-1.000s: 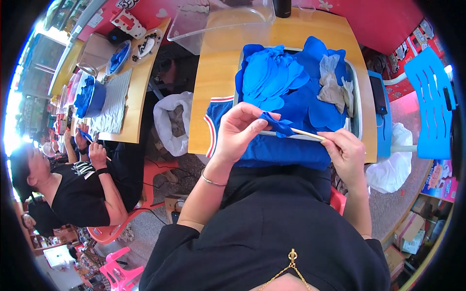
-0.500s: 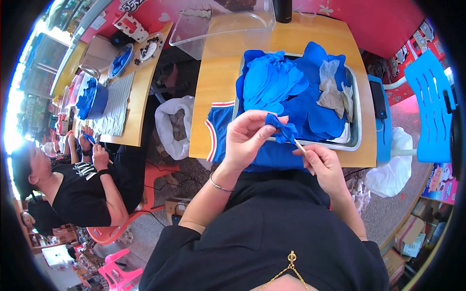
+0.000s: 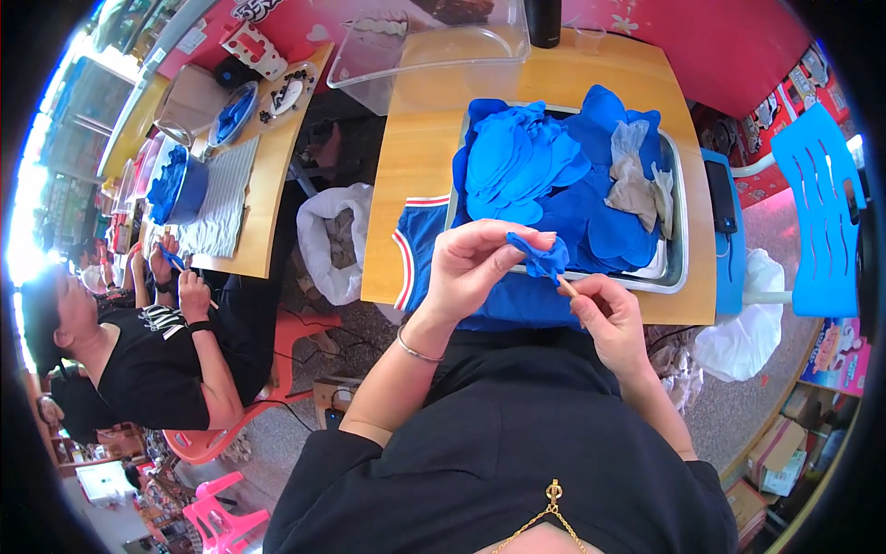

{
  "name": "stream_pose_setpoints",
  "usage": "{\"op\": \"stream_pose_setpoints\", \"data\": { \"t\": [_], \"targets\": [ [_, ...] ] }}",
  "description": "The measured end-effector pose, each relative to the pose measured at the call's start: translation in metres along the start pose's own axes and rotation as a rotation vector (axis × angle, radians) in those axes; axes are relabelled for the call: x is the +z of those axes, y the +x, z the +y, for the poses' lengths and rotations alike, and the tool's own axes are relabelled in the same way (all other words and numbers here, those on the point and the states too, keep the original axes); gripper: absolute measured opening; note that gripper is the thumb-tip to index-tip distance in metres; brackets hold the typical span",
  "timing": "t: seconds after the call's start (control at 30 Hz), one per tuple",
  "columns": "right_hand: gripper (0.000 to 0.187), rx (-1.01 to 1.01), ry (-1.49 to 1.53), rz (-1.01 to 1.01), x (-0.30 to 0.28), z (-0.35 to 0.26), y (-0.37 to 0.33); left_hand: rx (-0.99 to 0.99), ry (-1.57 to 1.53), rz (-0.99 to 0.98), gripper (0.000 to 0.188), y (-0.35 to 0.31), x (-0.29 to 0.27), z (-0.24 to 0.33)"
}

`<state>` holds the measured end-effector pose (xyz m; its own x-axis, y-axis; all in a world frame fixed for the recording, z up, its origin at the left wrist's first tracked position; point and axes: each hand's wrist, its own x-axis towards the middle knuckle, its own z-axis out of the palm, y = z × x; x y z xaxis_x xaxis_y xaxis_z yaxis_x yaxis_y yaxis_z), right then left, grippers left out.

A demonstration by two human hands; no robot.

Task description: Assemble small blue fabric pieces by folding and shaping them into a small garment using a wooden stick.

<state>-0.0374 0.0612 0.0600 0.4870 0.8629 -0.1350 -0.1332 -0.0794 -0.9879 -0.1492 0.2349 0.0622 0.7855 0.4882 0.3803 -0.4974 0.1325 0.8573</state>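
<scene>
Between the thumb and fingers of my left hand (image 3: 469,273) is the edge of a small, crumpled blue cloth piece (image 3: 543,258). Its folds bunch around the far end of a thin, pale wooden stick (image 3: 566,286). My right hand (image 3: 611,320) grips that stick, with thumb and fingers closed near the cloth. Both hands are raised over the near edge of a metal tray (image 3: 681,242). Stacked in the tray are bright blue petal-shaped cloth pieces (image 3: 519,159) at the left and darker blue ones (image 3: 611,226) at the right. The stick's tip is hidden inside the cloth.
Clear plastic bags (image 3: 631,180) with pale contents lie on the tray's right side. A blue garment (image 3: 417,242) with striped trim sits under its left edge. A clear bin (image 3: 425,65) stands behind. At left, a co-worker (image 3: 138,342) sits beside another table; a white sack (image 3: 334,242) stands between.
My right hand has shifted slightly left and turned, and the cloth around the stick looks more tightly bunched. The tray and table appear slightly lower in view.
</scene>
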Motion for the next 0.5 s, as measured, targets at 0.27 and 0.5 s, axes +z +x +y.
{"op": "stream_pose_setpoints", "data": {
  "t": [0.27, 0.5],
  "targets": [
    [0.012, -0.428, -0.228, 0.102, -0.008, 0.015, 0.012, -0.057, 0.058, -0.107, 0.015, 0.003, -0.003, 0.006],
    [0.006, -0.374, -0.254, 0.034, -0.016, 0.011, 0.013, -0.144, 0.112, -0.087, 0.014, 0.002, 0.000, 0.013]
  ]
}}
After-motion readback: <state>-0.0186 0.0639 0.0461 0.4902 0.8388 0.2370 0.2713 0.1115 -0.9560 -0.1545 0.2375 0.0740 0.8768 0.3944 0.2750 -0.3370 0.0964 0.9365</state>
